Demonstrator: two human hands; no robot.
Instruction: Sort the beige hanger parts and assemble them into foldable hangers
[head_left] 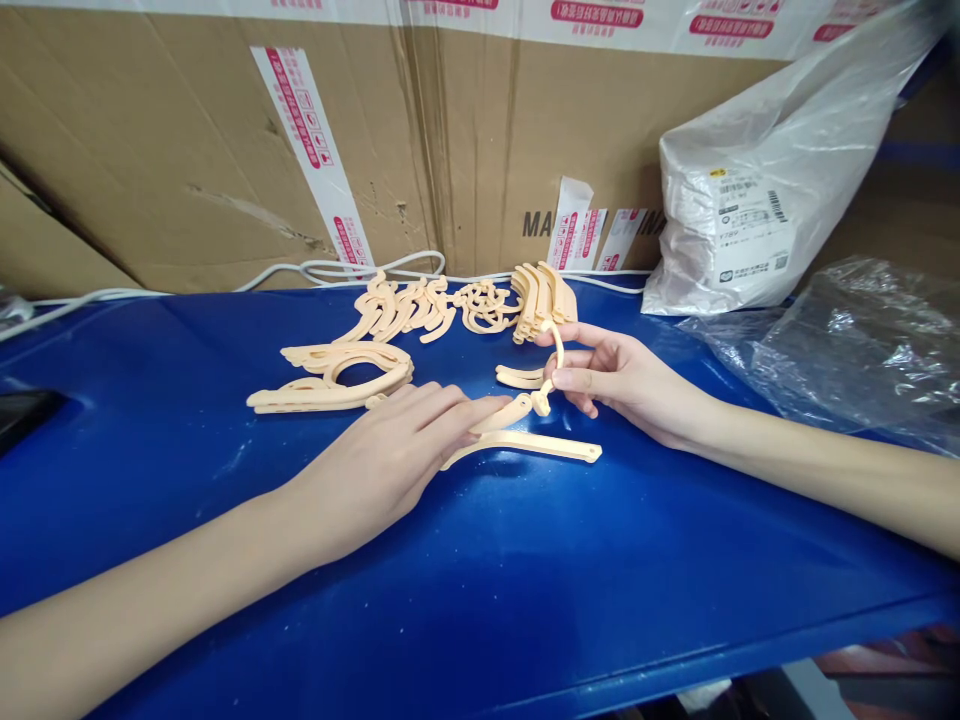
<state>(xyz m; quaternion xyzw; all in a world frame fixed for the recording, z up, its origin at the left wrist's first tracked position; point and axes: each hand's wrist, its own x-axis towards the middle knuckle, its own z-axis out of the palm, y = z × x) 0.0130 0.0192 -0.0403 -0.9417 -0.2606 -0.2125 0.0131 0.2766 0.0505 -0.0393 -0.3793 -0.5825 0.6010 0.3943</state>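
Note:
My right hand [600,375] pinches a cream plastic hanger hook [559,350] between thumb and fingers. The hook is upright, its knobbed lower end right beside the rounded, holed end of a hanger arm [514,412]. My left hand [416,440] lies over that assembly with fingers closed on the arm; its thumb is mostly hidden. A longer arm [540,443] of the same piece points right along the table. Behind my right fingers lie short curved arms [519,377], partly covered.
Left on the blue table [480,600] are stacked folded hangers [337,375]. Farther back lie piles of curved arms [405,308], loose hooks [486,305] and longer arms [544,295]. A white cable [300,270], cardboard box [465,130], white bag [735,220] and clear plastic [862,340] surround them.

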